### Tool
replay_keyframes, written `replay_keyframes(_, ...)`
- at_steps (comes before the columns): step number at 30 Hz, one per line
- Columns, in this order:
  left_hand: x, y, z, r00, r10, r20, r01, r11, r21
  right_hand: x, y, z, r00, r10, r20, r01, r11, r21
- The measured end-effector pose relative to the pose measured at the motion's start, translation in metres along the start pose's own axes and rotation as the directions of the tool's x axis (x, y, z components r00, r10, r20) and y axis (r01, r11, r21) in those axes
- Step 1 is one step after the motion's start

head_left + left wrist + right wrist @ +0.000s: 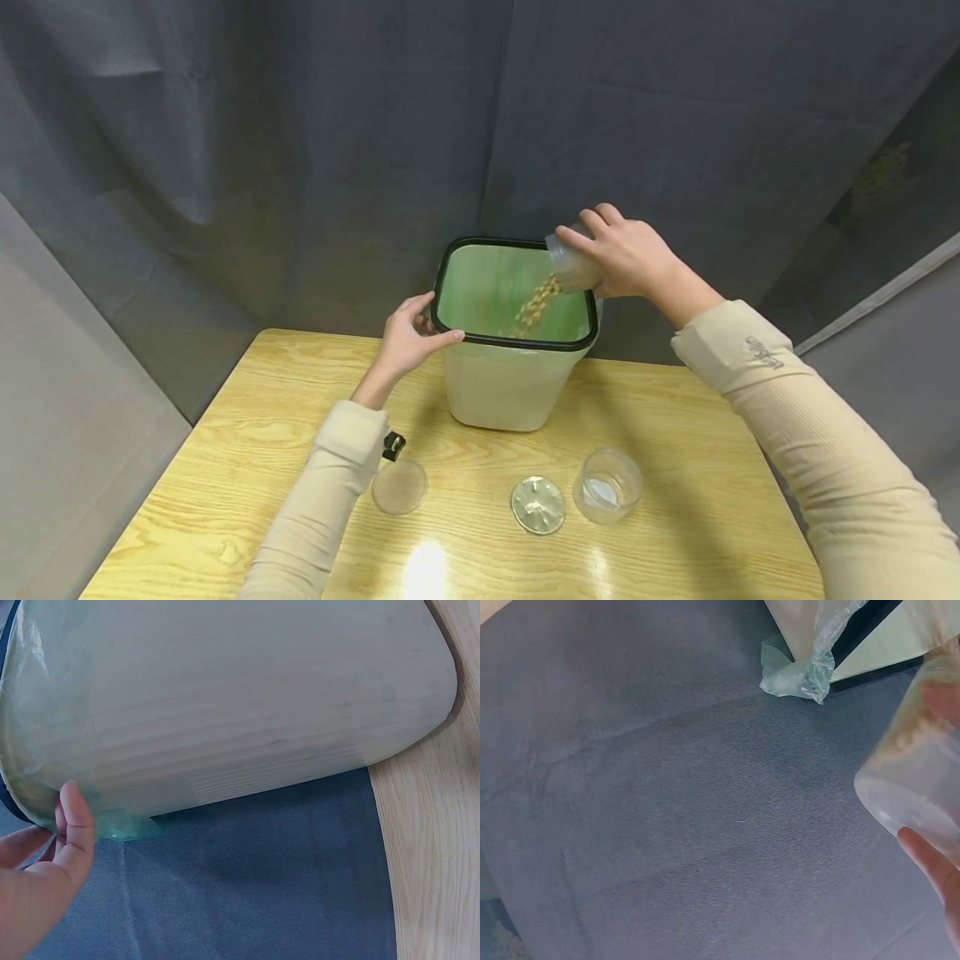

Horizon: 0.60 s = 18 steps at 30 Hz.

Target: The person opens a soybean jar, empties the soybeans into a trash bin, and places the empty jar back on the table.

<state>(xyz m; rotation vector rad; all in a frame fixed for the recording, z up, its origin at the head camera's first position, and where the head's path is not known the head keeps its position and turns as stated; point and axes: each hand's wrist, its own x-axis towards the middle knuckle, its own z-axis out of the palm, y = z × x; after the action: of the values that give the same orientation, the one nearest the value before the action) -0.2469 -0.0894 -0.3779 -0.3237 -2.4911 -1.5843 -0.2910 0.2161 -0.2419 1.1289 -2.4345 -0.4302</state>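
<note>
My right hand (628, 257) grips a clear plastic jar (572, 265), tilted over the right side of a bin. Small tan pieces (534, 307), like nuts or beans, stream from its mouth into the bin; in the right wrist view the jar (915, 765) has some of them inside. The white trash bin (510, 387) has a black rim and a green bag (480, 283) lining it. With thumb and fingers, my left hand (407, 337) holds the bin's rim at its near left corner. In the left wrist view, green bag film (127, 823) hangs beside the fingers.
On the wooden table (262, 433), in front of the bin, lie a round clear lid (400, 487), a silvery foil seal (537, 505) and another clear plastic container (609, 486). A small black object (393, 445) shows at the left cuff. Dark curtain (360, 167) hangs behind.
</note>
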Motion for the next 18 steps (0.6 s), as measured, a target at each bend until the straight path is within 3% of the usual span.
replay_keyframes(7, -0.0013, 0.0001, 0.0002, 1.000, -0.003, -0.001, 0.003, 1.000, -0.015, 0.0037, -0.0060, 0.0021, 0.993, -0.116, -0.011, 0.115, 0.991, -0.076)
replay_keyframes(18, -0.0025, 0.0006, -0.0002, 1.000, -0.006, -0.003, 0.006, 1.000, -0.021, 0.0071, -0.0107, -0.0007, 0.975, -0.214, -0.056, 0.204, 0.969, -0.139)
